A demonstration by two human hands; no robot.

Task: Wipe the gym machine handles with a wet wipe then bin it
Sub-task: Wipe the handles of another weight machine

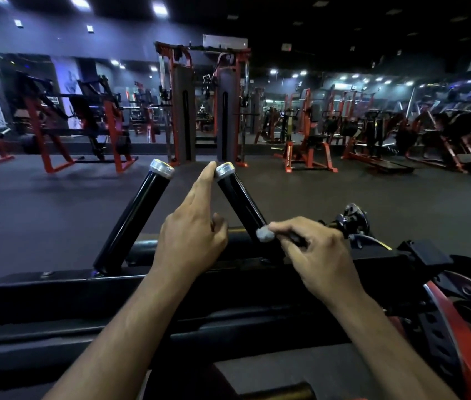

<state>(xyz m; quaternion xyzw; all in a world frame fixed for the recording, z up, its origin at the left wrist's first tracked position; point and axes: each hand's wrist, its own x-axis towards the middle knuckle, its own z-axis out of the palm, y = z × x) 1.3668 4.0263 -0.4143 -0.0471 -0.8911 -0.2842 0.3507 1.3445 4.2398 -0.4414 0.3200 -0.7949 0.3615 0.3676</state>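
While the left hand [192,238] steadies the right handle [241,207], its straight forefinger touching the silver end cap [225,170], the right hand [312,249] pinches a balled grey wet wipe [265,234] against that handle's base. The left handle [134,216] stands apart, both rising from the black crossbar [55,295].

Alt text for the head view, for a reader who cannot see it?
A right hand presses a balled wet wipe against the base of the right black handle, while the left hand steadies its capped top with one finger. A second handle stands left; gym machines fill the background.
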